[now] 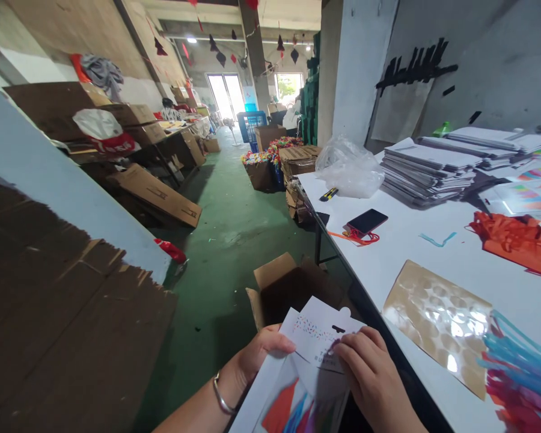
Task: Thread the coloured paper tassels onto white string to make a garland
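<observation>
A white printed card package (305, 347) is held between both hands near the bottom of the view. It has a dotted pattern, a hang hole, and a window showing orange, blue and purple pieces inside. My left hand (262, 352) grips its left edge with the thumb on top; a silver bangle is on that wrist. My right hand (370, 373) lies over its right side, fingers bent onto the printed flap near the hang hole. Beneath the package, an open cardboard box (275, 273) stands on the floor.
On the white table (410, 237) at right are stacked white cards (426, 171), a phone (368, 222), a yellow cutter (329, 194), a plastic bag (349, 165), dotted adhesive sheet (437, 322), orange tassels (514, 243) and blue strips (520, 349). Cardboard (72, 325) stands at left.
</observation>
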`<act>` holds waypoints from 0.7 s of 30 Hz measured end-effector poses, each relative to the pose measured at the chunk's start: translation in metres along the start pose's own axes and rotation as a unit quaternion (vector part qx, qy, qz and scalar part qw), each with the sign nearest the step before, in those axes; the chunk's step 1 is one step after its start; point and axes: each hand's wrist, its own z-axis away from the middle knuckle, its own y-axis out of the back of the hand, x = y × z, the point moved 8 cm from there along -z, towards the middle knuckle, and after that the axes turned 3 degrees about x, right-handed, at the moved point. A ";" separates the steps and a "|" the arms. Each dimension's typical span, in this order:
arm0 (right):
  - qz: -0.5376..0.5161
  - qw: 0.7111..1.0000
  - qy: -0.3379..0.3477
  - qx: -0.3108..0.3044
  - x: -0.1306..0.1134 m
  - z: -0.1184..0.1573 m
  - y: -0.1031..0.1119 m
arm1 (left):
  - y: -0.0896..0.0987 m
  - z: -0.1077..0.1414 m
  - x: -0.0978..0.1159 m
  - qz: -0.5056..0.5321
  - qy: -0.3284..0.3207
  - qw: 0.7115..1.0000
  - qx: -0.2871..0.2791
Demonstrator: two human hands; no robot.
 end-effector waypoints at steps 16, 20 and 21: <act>-0.305 0.880 -0.350 -0.101 0.038 0.126 -0.126 | -0.019 0.005 0.004 -0.428 -0.232 0.851 0.196; -0.339 0.847 -0.407 -0.035 0.047 0.132 -0.100 | -0.060 -0.008 -0.032 -0.528 -0.292 0.781 0.160; -0.329 0.841 -0.430 -0.017 0.054 0.139 -0.090 | -0.065 -0.007 -0.028 -0.524 -0.311 0.779 0.148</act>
